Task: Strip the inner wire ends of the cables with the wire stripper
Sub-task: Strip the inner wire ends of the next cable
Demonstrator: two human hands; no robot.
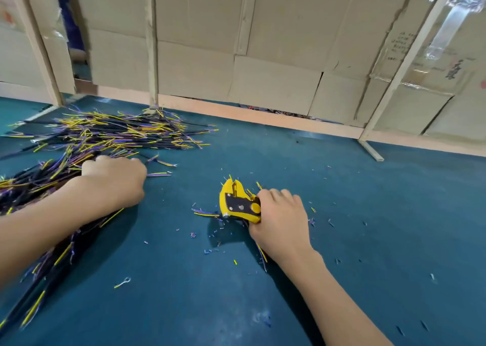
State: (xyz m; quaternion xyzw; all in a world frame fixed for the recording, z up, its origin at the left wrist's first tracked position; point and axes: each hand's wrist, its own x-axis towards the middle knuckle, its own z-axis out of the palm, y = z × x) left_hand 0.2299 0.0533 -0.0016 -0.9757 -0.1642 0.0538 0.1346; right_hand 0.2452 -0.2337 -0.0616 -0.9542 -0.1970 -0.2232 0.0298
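Note:
My right hand (281,222) grips the handles of a yellow and black wire stripper (238,202), whose jaws point away from me. Under that hand lies a cable with yellow and purple inner wires (206,213) sticking out to the left of the tool. My left hand (118,180) reaches with curled fingers into a pile of black cables (31,187) at the left; whether it holds one I cannot tell. A second heap of cables with yellow and purple ends (115,132) lies further back on the blue table mat (342,214).
Small cut bits of insulation (210,245) are scattered on the mat around the stripper. A cardboard wall (263,56) with wooden posts closes off the back of the table. A white metal foot (372,149) stands at the right rear.

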